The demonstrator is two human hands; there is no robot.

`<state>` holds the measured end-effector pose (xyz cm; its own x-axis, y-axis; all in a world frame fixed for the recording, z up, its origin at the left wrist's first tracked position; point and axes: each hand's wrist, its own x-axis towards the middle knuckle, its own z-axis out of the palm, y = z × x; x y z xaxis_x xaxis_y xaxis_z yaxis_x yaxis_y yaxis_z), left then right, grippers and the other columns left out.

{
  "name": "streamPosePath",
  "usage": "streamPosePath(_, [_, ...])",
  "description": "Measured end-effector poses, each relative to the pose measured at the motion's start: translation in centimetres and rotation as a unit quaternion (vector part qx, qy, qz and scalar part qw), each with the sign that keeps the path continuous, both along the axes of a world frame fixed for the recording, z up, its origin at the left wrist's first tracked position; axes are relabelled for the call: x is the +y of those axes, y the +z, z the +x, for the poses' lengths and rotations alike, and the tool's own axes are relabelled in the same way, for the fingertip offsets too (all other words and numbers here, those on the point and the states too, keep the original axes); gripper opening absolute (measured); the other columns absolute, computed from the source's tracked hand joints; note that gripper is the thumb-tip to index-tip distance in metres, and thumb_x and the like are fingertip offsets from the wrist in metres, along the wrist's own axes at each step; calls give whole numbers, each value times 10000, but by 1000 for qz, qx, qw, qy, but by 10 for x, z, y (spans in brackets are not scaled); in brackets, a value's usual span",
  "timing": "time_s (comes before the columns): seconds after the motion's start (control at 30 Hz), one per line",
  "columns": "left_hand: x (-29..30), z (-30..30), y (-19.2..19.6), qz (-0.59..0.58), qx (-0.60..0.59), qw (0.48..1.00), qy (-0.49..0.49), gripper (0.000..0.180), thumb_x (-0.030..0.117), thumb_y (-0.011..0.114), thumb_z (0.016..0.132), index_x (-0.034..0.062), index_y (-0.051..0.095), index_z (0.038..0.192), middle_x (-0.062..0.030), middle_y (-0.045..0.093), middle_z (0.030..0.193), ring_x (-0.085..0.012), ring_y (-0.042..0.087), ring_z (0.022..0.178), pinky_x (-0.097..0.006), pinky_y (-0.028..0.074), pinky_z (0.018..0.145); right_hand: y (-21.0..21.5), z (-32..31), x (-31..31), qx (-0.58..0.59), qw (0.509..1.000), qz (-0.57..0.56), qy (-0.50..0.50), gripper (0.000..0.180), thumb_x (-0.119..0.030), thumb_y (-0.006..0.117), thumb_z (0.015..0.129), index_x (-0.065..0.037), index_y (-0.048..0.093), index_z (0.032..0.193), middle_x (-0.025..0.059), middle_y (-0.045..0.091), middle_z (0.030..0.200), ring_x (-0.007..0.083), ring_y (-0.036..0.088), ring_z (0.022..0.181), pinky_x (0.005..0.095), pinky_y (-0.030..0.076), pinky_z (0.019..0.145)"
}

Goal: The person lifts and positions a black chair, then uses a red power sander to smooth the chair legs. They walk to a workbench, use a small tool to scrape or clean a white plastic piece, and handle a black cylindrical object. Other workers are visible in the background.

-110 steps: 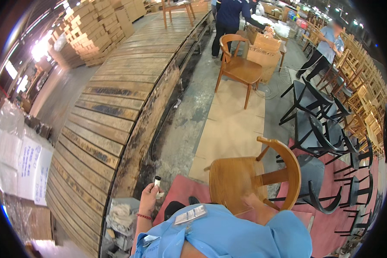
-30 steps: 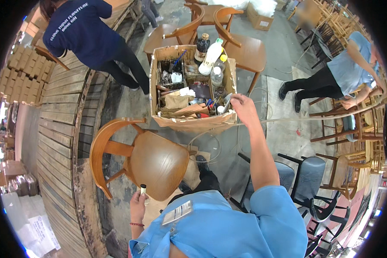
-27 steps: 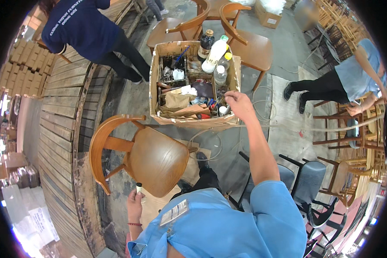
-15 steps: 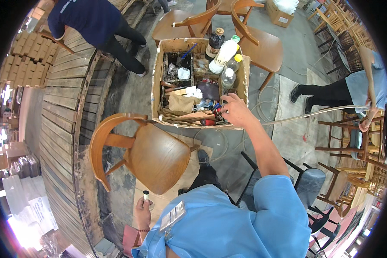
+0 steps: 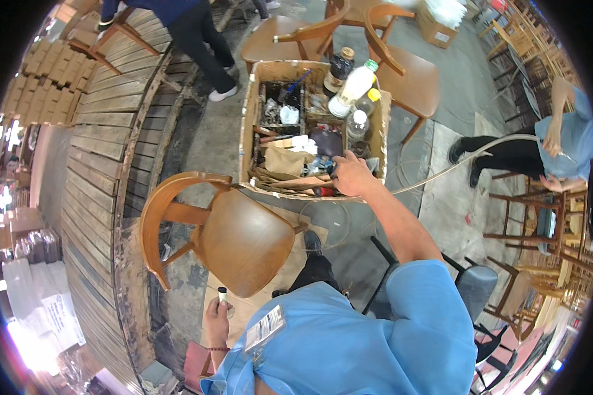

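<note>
A slatted wooden platform (image 5: 89, 237) runs along the left. At its far end stands a co-worker in a navy top (image 5: 178, 10); another, in a pale blue shirt (image 5: 566, 131), is at the far right. A brown wooden armchair (image 5: 244, 237) with a curved backrest stands beside the platform. More brown chairs (image 5: 408, 82) stand behind an open cardboard box (image 5: 247, 125), which sits ahead of the person, beyond the armchair, and is divided inside. In its far right part are a dark bottle (image 5: 339, 69), a white green-capped bottle (image 5: 352, 91) and a clear white-capped bottle (image 5: 358, 126). Crumpled brown paper (image 5: 284, 160) lies toward the front.

The right hand (image 5: 352, 174) reaches over the box's near right corner, fingers bent down into the clutter; they are hard to make out there, so I cannot tell whether they grasp anything. The left hand (image 5: 217, 319), with a beaded bracelet (image 5: 217, 349) at its wrist, grips a small black-capped vial (image 5: 223, 297) upright, near the armchair's seat.
</note>
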<state>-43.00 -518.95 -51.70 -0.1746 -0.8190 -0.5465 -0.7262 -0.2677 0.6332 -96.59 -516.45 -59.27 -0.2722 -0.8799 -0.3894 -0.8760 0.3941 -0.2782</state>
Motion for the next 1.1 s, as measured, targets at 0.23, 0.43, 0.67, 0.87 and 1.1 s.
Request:
streamPosePath(0.23, [1, -5, -3, 8, -13, 999, 28, 347, 254, 595, 983, -20, 640, 1193, -85, 706, 916, -153, 633, 807, -315, 506, 731, 1, 2, -3, 103, 990, 31, 93, 347, -272, 690, 783, -64, 761, 1053, 101, 565, 1351, 389, 368, 1391, 598, 363, 1021])
streamPosePath(0.43, [7, 0, -4, -1, 31, 997, 70, 344, 262, 609, 974, -21, 658, 1163, -107, 718, 916, -180, 655, 834, -334, 512, 763, -13, 8, -5, 167, 980, 2, 108, 343, -270, 696, 771, -105, 772, 1062, 71, 569, 1365, 386, 347, 1418, 631, 321, 1054])
streamPosePath(0.67, [22, 14, -5, 8, 21, 996, 86, 355, 281, 597, 971, -5, 666, 1169, -146, 713, 925, -229, 665, 850, -356, 508, 797, 4, 9, 1, 174, 977, -35, 121, 309, -313, 688, 779, -108, 790, 986, 65, 598, 1334, 348, 363, 1408, 616, 273, 1083])
streamPosePath(0.87, [33, 44, -12, -42, 62, 994, 82, 360, 277, 596, 968, -27, 659, 1152, -167, 684, 886, -240, 645, 815, -367, 503, 773, 52, 11, 2, 147, 978, -129, 69, 220, -254, 669, 749, -70, 767, 818, 89, 724, 1019, 326, 605, 1132, 522, 440, 920])
streamPosePath(1.1, [40, 116, -32, -26, 134, 983, 124, 292, 205, 569, 987, -28, 645, 1144, -100, 703, 928, -164, 649, 849, -309, 505, 747, 211, 70, 31, -116, 919, -299, -231, 177, -106, 615, 856, 34, 719, 889, 143, 748, 845, 225, 729, 733, 351, 578, 678])
